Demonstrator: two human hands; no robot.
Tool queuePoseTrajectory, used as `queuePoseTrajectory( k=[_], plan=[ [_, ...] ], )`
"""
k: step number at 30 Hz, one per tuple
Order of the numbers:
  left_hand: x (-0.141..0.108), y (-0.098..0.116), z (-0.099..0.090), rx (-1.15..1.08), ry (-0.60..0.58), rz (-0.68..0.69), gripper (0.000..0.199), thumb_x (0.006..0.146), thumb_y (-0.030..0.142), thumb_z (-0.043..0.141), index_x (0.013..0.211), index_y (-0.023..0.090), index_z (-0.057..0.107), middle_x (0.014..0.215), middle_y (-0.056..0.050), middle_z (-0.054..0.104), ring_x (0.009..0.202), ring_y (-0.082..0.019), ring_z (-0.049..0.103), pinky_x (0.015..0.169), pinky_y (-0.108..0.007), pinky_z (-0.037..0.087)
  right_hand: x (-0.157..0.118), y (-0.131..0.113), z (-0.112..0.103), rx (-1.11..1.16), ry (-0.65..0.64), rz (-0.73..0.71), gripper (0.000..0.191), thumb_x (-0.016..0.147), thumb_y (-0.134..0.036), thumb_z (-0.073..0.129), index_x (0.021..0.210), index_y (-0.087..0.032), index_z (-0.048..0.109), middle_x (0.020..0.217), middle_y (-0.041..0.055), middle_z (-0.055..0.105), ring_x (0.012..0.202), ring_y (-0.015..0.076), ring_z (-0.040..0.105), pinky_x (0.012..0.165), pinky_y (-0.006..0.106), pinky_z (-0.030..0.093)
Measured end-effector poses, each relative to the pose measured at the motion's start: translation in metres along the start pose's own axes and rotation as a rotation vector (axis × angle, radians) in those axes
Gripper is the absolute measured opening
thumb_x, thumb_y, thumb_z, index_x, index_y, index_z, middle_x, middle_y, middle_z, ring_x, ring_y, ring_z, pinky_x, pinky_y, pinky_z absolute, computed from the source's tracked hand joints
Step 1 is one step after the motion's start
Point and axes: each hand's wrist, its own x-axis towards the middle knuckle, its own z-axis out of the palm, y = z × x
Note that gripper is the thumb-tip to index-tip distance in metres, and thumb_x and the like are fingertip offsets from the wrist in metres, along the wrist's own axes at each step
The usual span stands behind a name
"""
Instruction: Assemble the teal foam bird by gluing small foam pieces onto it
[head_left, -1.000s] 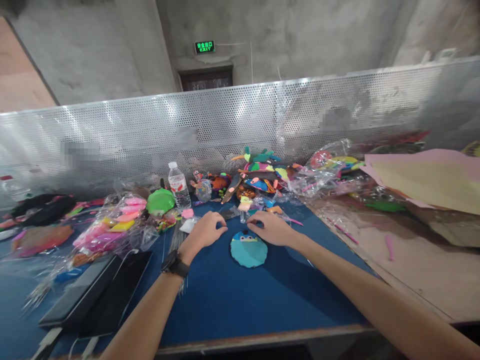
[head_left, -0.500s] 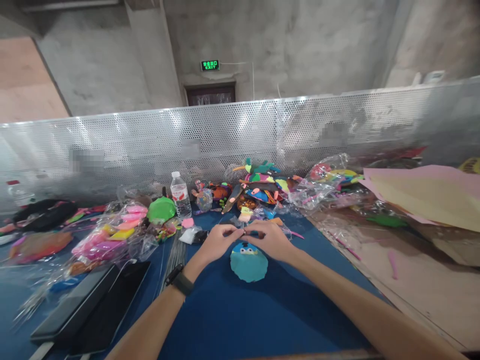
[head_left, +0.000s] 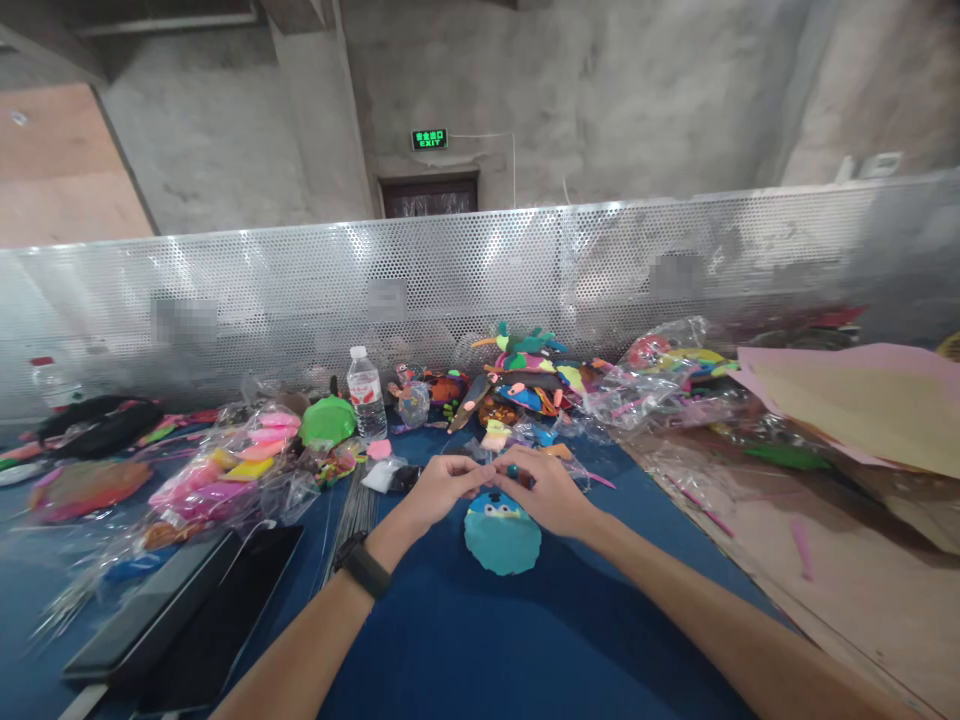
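Note:
My left hand [head_left: 448, 490] and my right hand [head_left: 549, 487] meet fingertip to fingertip over the far edge of a turquoise clay disc [head_left: 502, 548]. Both are closed in a pinch; whatever sits between the tips is too small and hidden to make out. A small dark teal lump [head_left: 513, 470] shows by the right fingers, and I cannot tell whether they grip it. The disc lies flat on the blue table [head_left: 450, 640]. Its upper part carries a blue and yellow band and two white eyes with dark pupils [head_left: 495, 510].
Left of my hands lie thin wires [head_left: 351, 525], a white packet [head_left: 381, 475] and two dark slabs like power bank and phone [head_left: 225, 610]. Behind stand a water bottle [head_left: 366, 395], a green clay lump [head_left: 328, 421] and piled clay figures [head_left: 525, 380]. Pink paper [head_left: 862, 400] lies right.
The whole view has shifted slightly, moving things a little right and down. My hands stay pinched together over the disc; the dark teal lump by the right fingers shows more clearly.

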Motion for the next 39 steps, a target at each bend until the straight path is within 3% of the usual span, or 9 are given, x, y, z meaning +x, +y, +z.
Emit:
queuePoseTrajectory(
  k=[10, 14, 17, 21, 24, 27, 33, 35, 39],
  plan=[
    [0.002, -0.005, 0.004, 0.096, -0.103, 0.049, 0.036, 0.084, 0.048, 0.056, 0.072, 0.015, 0.062, 0.070, -0.002, 0.062, 0.064, -0.013, 0.054, 0.065, -0.026, 0.043, -0.003, 0.002, 0.003, -0.111, -0.033, -0.017, 0.008, 0.088, -0.020, 0.045, 0.081, -0.020, 0.049, 0.069, -0.0016, 0.051, 0.057, 0.0119, 0.047, 0.055, 0.025, 0.031],
    [0.002, -0.006, -0.004, 0.220, -0.007, 0.061, 0.041, 0.091, 0.044, 0.040, 0.061, 0.017, 0.051, 0.059, 0.000, 0.056, 0.058, -0.014, 0.053, 0.061, -0.026, 0.042, -0.001, 0.007, -0.001, -0.124, 0.045, 0.004, 0.026, 0.094, -0.022, 0.035, 0.068, -0.020, 0.040, 0.060, -0.0026, 0.042, 0.055, 0.0125, 0.041, 0.054, 0.026, 0.028],
    [-0.001, -0.005, -0.014, 0.557, 0.098, 0.150, 0.051, 0.092, 0.049, 0.037, 0.054, 0.018, 0.050, 0.053, -0.001, 0.053, 0.054, -0.014, 0.049, 0.059, -0.027, 0.038, 0.001, 0.009, -0.006, -0.146, 0.065, 0.057, 0.035, 0.097, -0.032, 0.036, 0.066, -0.020, 0.045, 0.057, -0.0021, 0.045, 0.051, 0.0124, 0.041, 0.052, 0.027, 0.029],
    [-0.004, -0.009, -0.024, 0.863, 0.102, 0.193, 0.038, 0.086, 0.048, 0.050, 0.067, 0.019, 0.067, 0.071, -0.005, 0.066, 0.066, -0.019, 0.055, 0.064, -0.028, 0.039, 0.001, 0.010, -0.007, -0.088, 0.008, 0.086, 0.028, 0.093, -0.042, 0.048, 0.087, -0.023, 0.067, 0.080, 0.0026, 0.067, 0.059, 0.0145, 0.053, 0.056, 0.027, 0.038],
    [-0.004, -0.014, -0.027, 0.917, 0.002, 0.193, 0.026, 0.086, 0.039, 0.054, 0.083, 0.022, 0.073, 0.092, -0.007, 0.070, 0.082, -0.022, 0.061, 0.073, -0.029, 0.041, 0.000, 0.012, -0.004, -0.070, 0.013, 0.086, 0.027, 0.091, -0.042, 0.053, 0.101, -0.026, 0.071, 0.093, 0.0039, 0.072, 0.069, 0.0172, 0.060, 0.062, 0.029, 0.045],
    [-0.002, -0.018, -0.029, 0.923, -0.045, 0.205, 0.029, 0.089, 0.035, 0.049, 0.081, 0.023, 0.074, 0.091, -0.007, 0.070, 0.084, -0.022, 0.062, 0.077, -0.029, 0.042, 0.000, 0.013, -0.003, -0.060, 0.009, 0.097, 0.031, 0.094, -0.040, 0.047, 0.109, -0.025, 0.070, 0.096, 0.0053, 0.073, 0.070, 0.0181, 0.063, 0.064, 0.030, 0.046],
    [-0.001, -0.021, -0.032, 0.930, -0.063, 0.216, 0.022, 0.085, 0.029, 0.055, 0.091, 0.021, 0.075, 0.099, -0.007, 0.070, 0.092, -0.023, 0.063, 0.084, -0.030, 0.043, 0.000, 0.012, -0.006, -0.032, -0.056, 0.155, 0.036, 0.096, -0.040, 0.042, 0.116, -0.023, 0.068, 0.068, 0.0028, 0.071, 0.051, 0.0152, 0.058, 0.058, 0.028, 0.044],
    [-0.001, -0.020, -0.032, 0.932, -0.063, 0.221, 0.022, 0.085, 0.029, 0.056, 0.091, 0.021, 0.075, 0.100, -0.007, 0.070, 0.092, -0.023, 0.062, 0.084, -0.031, 0.043, -0.001, 0.012, -0.005, -0.003, -0.063, 0.183, 0.034, 0.094, -0.042, 0.047, 0.109, -0.023, 0.070, 0.065, 0.0012, 0.069, 0.047, 0.0137, 0.055, 0.054, 0.027, 0.042],
    [-0.003, -0.010, -0.026, 0.918, 0.000, 0.269, 0.029, 0.090, 0.034, 0.049, 0.084, 0.022, 0.075, 0.096, -0.007, 0.070, 0.091, -0.023, 0.062, 0.086, -0.033, 0.042, -0.002, 0.012, -0.004, 0.048, -0.052, 0.227, 0.033, 0.083, -0.050, 0.062, 0.071, -0.020, 0.070, 0.061, 0.0016, 0.067, 0.050, 0.0142, 0.056, 0.048, 0.025, 0.038]
  ],
)
